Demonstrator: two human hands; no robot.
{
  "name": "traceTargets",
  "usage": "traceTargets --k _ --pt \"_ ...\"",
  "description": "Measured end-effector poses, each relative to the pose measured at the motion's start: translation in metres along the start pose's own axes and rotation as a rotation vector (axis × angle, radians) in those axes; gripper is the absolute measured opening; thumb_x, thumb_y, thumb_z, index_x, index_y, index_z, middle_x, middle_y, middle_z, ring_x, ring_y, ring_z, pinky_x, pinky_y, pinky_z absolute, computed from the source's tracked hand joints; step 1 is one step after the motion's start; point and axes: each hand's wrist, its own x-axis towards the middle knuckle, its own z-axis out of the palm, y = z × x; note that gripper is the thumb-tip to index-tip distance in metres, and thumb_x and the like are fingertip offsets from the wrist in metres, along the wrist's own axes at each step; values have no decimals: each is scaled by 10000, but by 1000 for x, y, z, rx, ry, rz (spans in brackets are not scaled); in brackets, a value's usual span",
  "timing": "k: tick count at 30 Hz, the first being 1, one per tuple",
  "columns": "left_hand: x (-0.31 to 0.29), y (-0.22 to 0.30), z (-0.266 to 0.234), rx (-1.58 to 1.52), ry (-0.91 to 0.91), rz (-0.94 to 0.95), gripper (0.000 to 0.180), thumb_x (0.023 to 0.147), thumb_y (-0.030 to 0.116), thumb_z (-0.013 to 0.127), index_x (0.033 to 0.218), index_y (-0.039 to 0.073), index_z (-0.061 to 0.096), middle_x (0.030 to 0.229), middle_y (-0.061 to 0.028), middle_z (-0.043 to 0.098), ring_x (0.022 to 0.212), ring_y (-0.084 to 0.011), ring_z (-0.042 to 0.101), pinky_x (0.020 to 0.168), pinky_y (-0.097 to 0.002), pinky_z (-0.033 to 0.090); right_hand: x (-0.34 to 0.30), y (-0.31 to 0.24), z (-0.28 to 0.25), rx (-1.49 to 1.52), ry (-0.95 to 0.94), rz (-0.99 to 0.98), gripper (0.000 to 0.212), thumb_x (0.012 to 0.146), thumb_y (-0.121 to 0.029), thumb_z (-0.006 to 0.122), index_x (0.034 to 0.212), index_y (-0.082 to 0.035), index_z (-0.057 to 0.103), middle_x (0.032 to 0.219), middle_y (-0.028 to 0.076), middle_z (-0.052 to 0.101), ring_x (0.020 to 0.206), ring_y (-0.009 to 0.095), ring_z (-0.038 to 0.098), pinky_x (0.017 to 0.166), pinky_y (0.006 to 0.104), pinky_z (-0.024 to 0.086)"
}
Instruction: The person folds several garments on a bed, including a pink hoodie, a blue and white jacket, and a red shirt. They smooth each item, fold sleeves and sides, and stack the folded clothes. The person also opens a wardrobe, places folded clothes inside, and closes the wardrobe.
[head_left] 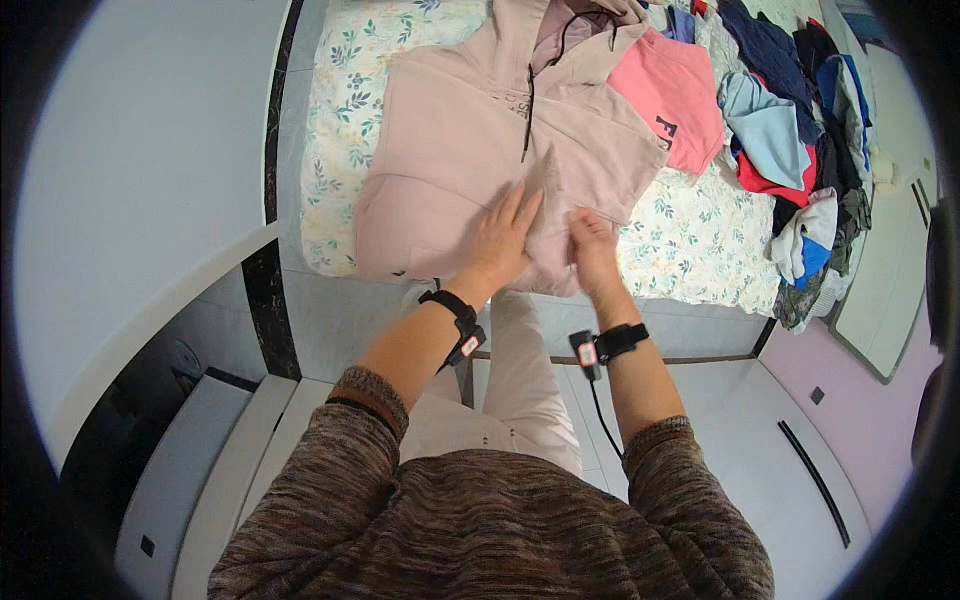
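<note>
A pale pink hoodie [440, 150] lies spread on the bed, its hood at the far side and a dark drawstring [529, 115] trailing down its front. My left hand [503, 240] rests on the lower front, fingers stretched out over the fabric. To its right, my right hand [594, 245] has its fingers curled closed on the hoodie's fabric near the hem. Between both hands a paler fold of cloth [546, 215] stands up a little. The right fingertips are partly hidden.
A floral sheet [700, 245] covers the bed. A coral pink garment [680, 90] lies beside the hoodie. Further right is a heap of mixed clothes, including a light blue piece [765, 125]. Black straps with small devices circle both wrists; a cable hangs from the right one.
</note>
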Motion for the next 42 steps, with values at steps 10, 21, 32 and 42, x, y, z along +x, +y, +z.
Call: traceTargets --k 10,21,32,42 --pt "-72 -52 -311 -1283 859 29 330 957 213 451 1221 18 484 1258 -116 547 1188 -236 512 1025 -394 391 31 4 75 -750 -76 -391 311 841 -172 631 1116 -39 572 934 117 634 804 222 627 720 318 498" --pt "-66 -30 -432 -1271 1025 178 381 938 169 427 1275 -5 452 1356 -120 482 1261 -235 444 1077 -391 339 128 -8 189 -1367 133 -722 341 786 -187 637 1073 -29 539 1027 197 592 949 332 586 811 444 485" --pt "-83 -47 -417 -1424 1017 67 424 945 206 393 1323 16 420 1390 -118 454 1302 -261 399 1108 -426 288 -38 -111 -187 250 588 -521 277 903 -126 470 1163 -48 522 1103 97 601 933 205 621 741 366 546" --pt "-79 -20 -401 -1397 914 42 395 954 219 403 1300 34 444 1385 -99 461 1287 -250 424 1091 -419 325 -116 -70 -358 435 737 -434 307 890 -205 513 1177 -98 525 1126 68 570 975 210 570 806 322 516"
